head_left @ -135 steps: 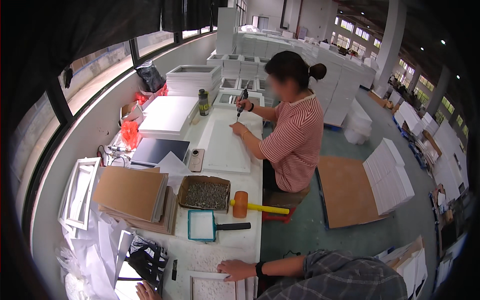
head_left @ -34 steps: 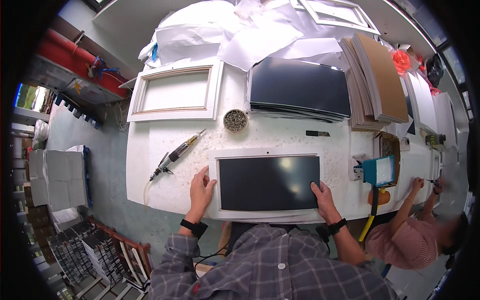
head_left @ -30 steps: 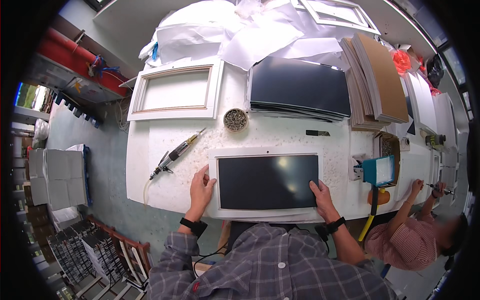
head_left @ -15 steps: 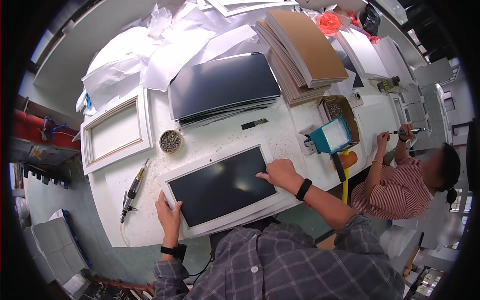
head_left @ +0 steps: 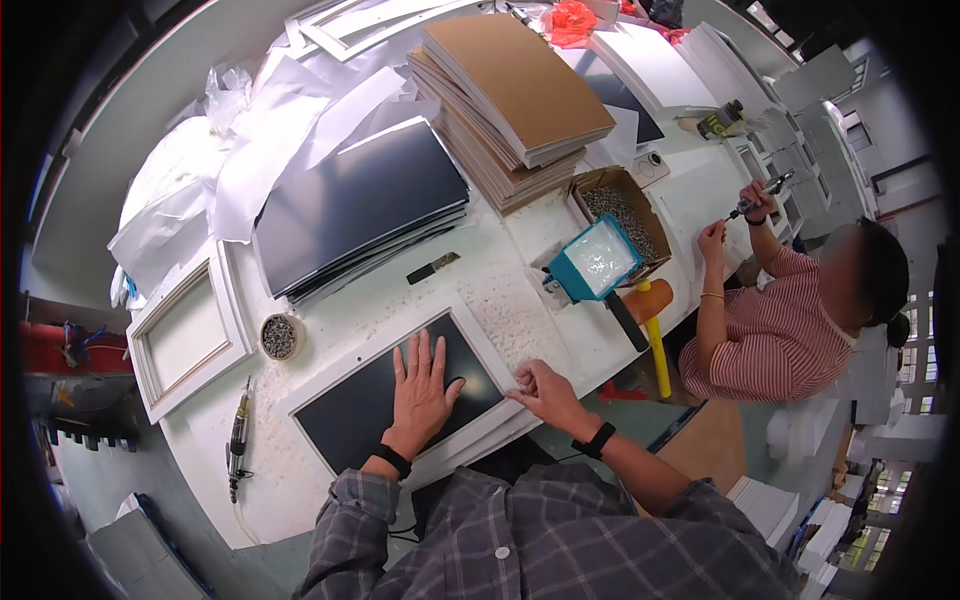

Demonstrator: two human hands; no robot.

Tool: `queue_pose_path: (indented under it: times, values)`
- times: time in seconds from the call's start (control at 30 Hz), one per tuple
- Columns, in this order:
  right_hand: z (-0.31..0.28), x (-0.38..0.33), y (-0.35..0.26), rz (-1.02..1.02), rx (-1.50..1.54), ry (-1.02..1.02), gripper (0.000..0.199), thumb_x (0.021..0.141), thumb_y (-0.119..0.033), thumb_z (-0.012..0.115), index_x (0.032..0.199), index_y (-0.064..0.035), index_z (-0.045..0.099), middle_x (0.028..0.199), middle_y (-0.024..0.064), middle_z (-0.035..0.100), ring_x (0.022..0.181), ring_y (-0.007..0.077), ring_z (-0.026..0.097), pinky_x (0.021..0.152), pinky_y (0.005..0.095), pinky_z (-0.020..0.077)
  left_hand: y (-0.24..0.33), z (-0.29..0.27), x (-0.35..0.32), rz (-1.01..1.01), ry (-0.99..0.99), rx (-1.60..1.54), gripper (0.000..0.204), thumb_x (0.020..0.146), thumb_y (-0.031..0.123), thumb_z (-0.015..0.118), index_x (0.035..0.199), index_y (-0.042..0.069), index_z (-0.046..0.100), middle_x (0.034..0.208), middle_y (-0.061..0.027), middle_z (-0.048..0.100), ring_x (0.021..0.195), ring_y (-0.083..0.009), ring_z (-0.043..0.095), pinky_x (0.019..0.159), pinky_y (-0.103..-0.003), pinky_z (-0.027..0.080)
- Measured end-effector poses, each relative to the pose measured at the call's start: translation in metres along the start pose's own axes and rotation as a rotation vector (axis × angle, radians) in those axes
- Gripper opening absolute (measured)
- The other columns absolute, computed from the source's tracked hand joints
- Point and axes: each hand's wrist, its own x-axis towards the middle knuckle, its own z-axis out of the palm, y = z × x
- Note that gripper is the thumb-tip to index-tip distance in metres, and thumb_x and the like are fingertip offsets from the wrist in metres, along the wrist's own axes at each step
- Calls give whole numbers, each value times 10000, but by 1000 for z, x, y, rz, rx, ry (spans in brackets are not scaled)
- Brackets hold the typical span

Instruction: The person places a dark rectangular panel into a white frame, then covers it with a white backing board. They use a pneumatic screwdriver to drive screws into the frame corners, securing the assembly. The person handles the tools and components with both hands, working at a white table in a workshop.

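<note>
My left hand [head_left: 425,390] lies flat, fingers spread, on a dark glossy panel [head_left: 345,422] set inside a white rectangular frame [head_left: 486,352]. At the frame's right edge, my right hand [head_left: 548,397] has its fingers curled and thumb pressed in against the corner. Whatever is pinched there is too small to make out. A flat blade tool with a black handle [head_left: 433,267] lies beyond the frame. To the left are a round tub of screws [head_left: 281,337] and a powered screwdriver [head_left: 238,435] with a cord or hose.
Dark panels [head_left: 360,205] and brown boards [head_left: 520,80] are stacked behind. White frames [head_left: 235,325] lie left. A screw box [head_left: 625,215], a teal box-like tool with a black handle [head_left: 600,260] and a yellow-handled mallet [head_left: 658,360] are right. A co-worker [head_left: 770,315] holds a driver nearby.
My left hand has left the frame's left edge and now rests on the panel. My right hand has shifted to the frame's right edge, fingers curled. The whole view has shifted and turned.
</note>
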Motion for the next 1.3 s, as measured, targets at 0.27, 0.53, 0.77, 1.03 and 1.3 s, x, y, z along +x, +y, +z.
queue_pose_path:
  times: [0.27, 0.53, 0.77, 1.03, 1.3]
  values:
    - [-2, -11, 21, -174, -188, -56, 833, 812, -319, 842, 1448, 15, 420, 1255, 209, 507, 1203, 402, 552, 1022, 451, 472, 20, 8, 12, -25, -41, 51, 794, 985, 331, 602, 1615, -12, 262, 1696, -282, 159, 1590, -430, 103, 1283, -573, 39]
    - [5, 20, 19, -206, -124, 5, 823, 794, -264, 863, 1456, -9, 447, 1271, 206, 516, 1174, 409, 567, 992, 445, 498, -2, -19, 15, 1, 28, 94, 886, 934, 451, 697, 1598, 10, 312, 1673, -280, 229, 1559, -451, 184, 1269, -588, 118]
    - [-7, 15, 10, -195, -165, -71, 870, 787, -324, 883, 1487, -57, 442, 1301, 177, 512, 1181, 365, 595, 999, 420, 510, -57, -50, -132, -322, -97, 107, 1132, 798, 555, 798, 1640, 50, 236, 1695, -284, 162, 1561, -478, 166, 1254, -604, 139]
    - [-6, 27, -8, -42, -270, -47, 773, 789, -365, 883, 1383, -71, 486, 1209, 139, 583, 1069, 304, 656, 854, 416, 554, -68, -44, -168, -363, -43, 49, 1112, 794, 500, 811, 1643, 66, 238, 1703, -278, 134, 1559, -483, 157, 1261, -579, 148]
    - [-5, 29, -30, -43, -361, -21, 866, 779, -351, 884, 1472, -72, 446, 1334, 170, 543, 1180, 339, 606, 954, 430, 530, -83, -51, -158, -361, -38, 56, 1147, 751, 445, 859, 1640, 69, 240, 1690, -291, 162, 1550, -488, 188, 1252, -585, 183]
